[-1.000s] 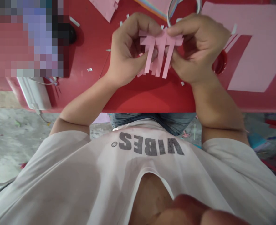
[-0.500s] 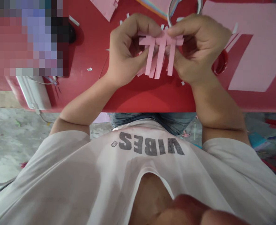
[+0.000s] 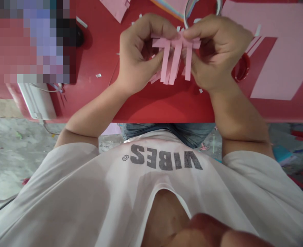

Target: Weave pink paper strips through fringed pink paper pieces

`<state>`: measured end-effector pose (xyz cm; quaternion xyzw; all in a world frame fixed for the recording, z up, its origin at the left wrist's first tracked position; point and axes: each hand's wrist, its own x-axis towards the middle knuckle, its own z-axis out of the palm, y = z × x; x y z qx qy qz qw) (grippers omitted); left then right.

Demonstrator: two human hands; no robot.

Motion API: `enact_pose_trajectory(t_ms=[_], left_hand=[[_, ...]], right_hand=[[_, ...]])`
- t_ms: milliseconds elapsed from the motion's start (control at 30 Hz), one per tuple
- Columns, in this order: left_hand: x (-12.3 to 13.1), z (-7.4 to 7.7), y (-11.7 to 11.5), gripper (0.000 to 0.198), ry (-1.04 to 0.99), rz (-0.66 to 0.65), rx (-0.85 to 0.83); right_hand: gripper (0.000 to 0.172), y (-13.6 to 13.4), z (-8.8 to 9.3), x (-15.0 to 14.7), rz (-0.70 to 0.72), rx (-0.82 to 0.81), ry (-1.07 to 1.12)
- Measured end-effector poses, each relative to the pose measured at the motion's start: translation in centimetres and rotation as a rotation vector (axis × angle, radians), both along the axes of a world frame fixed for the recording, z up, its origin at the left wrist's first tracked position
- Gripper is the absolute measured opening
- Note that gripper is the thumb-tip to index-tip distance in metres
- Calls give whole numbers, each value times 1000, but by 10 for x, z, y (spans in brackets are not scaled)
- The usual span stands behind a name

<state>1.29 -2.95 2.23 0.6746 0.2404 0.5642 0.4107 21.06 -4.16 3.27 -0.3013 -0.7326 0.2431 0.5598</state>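
Observation:
Both my hands are raised over a red table (image 3: 161,103) and pinch one piece made of pink paper strips (image 3: 176,56). My left hand (image 3: 138,55) grips its left side, thumb and forefinger closed on the cross strip. My right hand (image 3: 215,51) pinches the right side the same way. Several strips hang down loose between the two hands, toward me. My fingers hide the strip ends under them.
A large pink paper sheet (image 3: 288,51) with a cut-out lies at the right. A smaller pink piece (image 3: 116,8) lies at the top. A red round object (image 3: 241,68) sits behind my right hand. Small paper scraps (image 3: 98,75) dot the table. A white box (image 3: 36,101) hangs at the left edge.
The hanging strips have shifted a little: they lie straighter and closer together than a second ago. Both hands keep their grip in nearly the same place.

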Motion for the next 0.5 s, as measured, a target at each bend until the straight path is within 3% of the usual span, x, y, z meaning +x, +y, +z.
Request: enact_pose_trajectory(t_ms=[67, 133, 167, 267, 333, 433, 500], left_hand=[[3, -1, 2, 30, -42, 52, 12], [9, -9, 8, 36, -255, 258, 120], [12, -14, 11, 37, -254, 264, 137], [19, -26, 17, 31, -210, 162, 222], [21, -26, 13, 33, -228, 129, 144], [18, -13, 2, 53, -364, 108, 63], [8, -2, -2, 61, -424, 11, -4]], right_hand=[[31, 0, 1, 0, 3, -11, -1], [26, 0, 1, -1, 0, 10, 13], [24, 0, 0, -1, 3, 29, 25], [25, 1, -1, -2, 21, 34, 44], [25, 2, -1, -2, 19, 24, 44], [22, 1, 0, -3, -6, 9, 28], [23, 0, 1, -2, -9, 16, 26]])
